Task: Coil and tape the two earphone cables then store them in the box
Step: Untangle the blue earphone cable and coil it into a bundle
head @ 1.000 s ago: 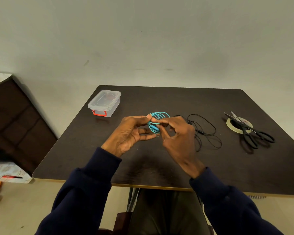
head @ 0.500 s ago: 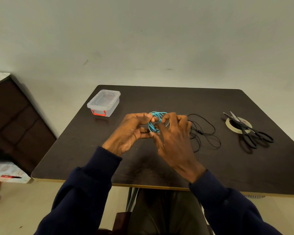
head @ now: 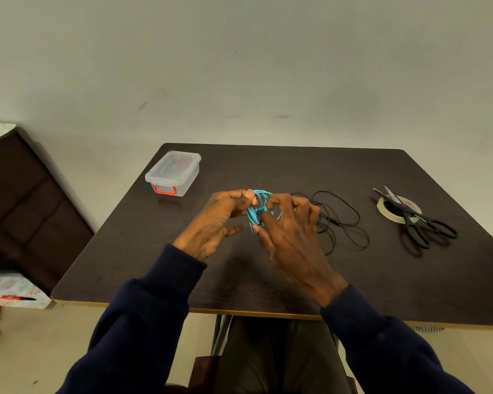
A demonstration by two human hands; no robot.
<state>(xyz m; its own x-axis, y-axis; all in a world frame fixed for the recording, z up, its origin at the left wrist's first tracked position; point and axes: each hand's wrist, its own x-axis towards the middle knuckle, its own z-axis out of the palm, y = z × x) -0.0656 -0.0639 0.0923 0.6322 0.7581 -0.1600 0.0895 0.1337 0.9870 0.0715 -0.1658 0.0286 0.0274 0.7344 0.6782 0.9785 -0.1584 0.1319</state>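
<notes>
The left hand (head: pixel 214 223) and right hand (head: pixel 291 237) both pinched the blue earphone coil (head: pixel 256 212) in curled fingers (head: pixel 241 199); holding the loops snug would, I judged, ease taping.

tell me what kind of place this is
Likely a plain room at home or a small office: a dark table near a bare wall, with a dark wooden cabinet beside it.

Centre: left hand (head: pixel 214 223) and right hand (head: pixel 291 237), both gripping the blue cable (head: pixel 256 211), block my way across the middle.
Far left corner: the box (head: pixel 173 173) stands here.
Right of the hands: black cable (head: pixel 342 220) sprawls just beside the right hand.
Right edge: scissors (head: pixel 419 220) across the tape roll (head: pixel 382 211).
Far edge: I see bare desk (head: pixel 282 166).
</notes>
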